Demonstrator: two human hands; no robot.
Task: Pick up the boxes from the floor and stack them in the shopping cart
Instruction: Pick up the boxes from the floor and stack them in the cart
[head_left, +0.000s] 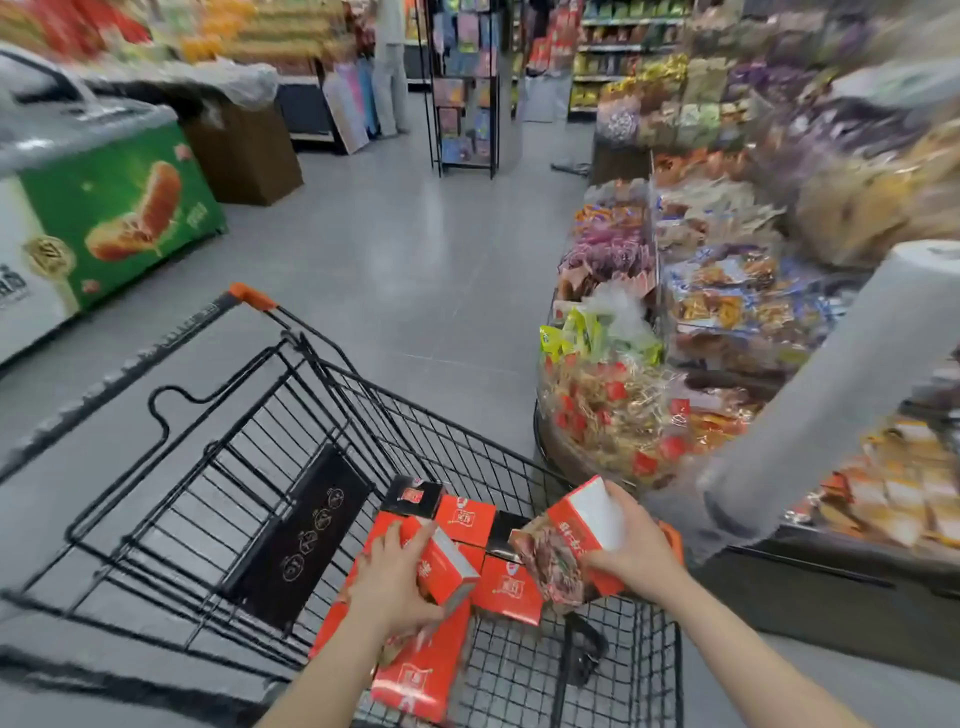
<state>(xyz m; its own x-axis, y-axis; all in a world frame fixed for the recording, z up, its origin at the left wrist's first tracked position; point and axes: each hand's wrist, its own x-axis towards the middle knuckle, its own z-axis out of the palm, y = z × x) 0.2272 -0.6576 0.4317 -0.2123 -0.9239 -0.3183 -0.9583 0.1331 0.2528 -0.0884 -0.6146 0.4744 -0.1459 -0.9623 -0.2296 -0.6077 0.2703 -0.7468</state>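
Both hands loading boxes into the shopping cart (322, 415)

Left hand (392, 584) wrapped round a small red box (449, 566), low over the red boxes (462, 519) already packed in the near corner, likely to seat it flat. Right hand (631, 540) clamped on a bigger box (571, 540), tilted above the cart's right edge. Far end of basket bare; snack display (623, 415) close alongside on right; open floor (415, 234) ahead and left

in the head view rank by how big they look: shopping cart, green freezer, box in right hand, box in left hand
1. shopping cart
2. green freezer
3. and 4. right-hand box and left-hand box: look alike, partly hidden by hands, so unranked.
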